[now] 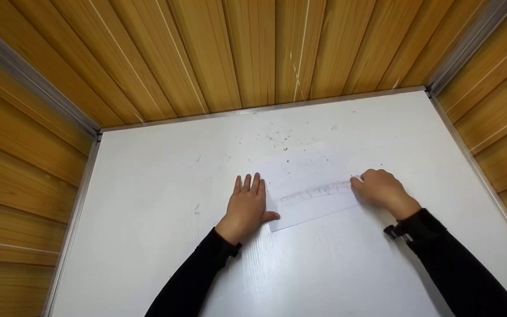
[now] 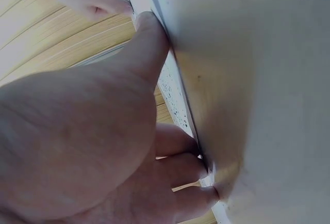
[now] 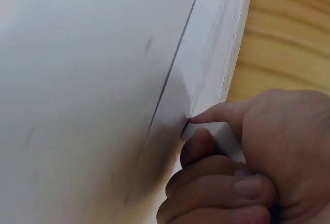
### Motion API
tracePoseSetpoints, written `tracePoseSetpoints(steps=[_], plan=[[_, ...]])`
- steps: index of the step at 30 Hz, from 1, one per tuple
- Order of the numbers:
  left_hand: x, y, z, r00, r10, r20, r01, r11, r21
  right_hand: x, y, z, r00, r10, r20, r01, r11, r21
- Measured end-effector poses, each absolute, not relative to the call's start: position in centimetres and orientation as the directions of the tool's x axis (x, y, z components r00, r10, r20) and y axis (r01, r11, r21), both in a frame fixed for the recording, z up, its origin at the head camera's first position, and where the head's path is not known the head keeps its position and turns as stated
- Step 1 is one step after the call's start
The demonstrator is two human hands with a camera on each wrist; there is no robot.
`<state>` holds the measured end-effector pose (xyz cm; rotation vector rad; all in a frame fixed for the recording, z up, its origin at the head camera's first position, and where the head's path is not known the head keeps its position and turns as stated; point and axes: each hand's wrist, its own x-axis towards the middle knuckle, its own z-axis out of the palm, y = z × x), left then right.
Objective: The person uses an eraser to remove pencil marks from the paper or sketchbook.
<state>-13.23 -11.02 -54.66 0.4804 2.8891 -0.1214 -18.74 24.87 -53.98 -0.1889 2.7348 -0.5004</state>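
Observation:
A sheet of white paper [image 1: 319, 210] lies on the white table, with a curved band of pencil marks [image 1: 317, 192] drawn across it. My left hand [image 1: 247, 207] rests flat at the paper's left edge, fingers straight and thumb spread onto the sheet. In the left wrist view the thumb [image 2: 147, 38] presses down at the surface. At the right end of the pencil band, my right hand [image 1: 379, 189] grips a white eraser [image 3: 226, 140] between thumb and curled fingers. The eraser's darkened tip meets the paper, and most of its body is hidden in the hand.
Dark crumbs [image 1: 280, 137] are scattered over the table [image 1: 148, 176] beyond and on the paper. Wood-patterned panels [image 1: 253, 53] stand along the back and both sides, with metal strips at the corners. Both forearms wear black sleeves with a dark band at the wrist.

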Motion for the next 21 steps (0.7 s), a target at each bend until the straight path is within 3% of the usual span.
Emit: tracePoseSetpoints(steps=[8,14,21], plan=[[-13.1,-10.9,-54.4,-0.92,0.311,-0.237,0.333,0.941,-0.059,-17.8,21.2,-53.4,-0.945,-0.212,-0.248,-0.099,0.91,-0.403],[-13.1,-10.9,-54.3,-0.925,0.311,-0.218,0.33,0.942,-0.059,-17.3,14.2,-52.9,-0.937,-0.29,-0.195,-0.179,0.877,-0.445],[-13.1,-11.0,-54.5,-0.929,0.328,-0.174,0.339,0.94,-0.038,-17.2,6.3,-53.9,-0.9,-0.405,-0.158,-0.326,0.869,-0.371]])
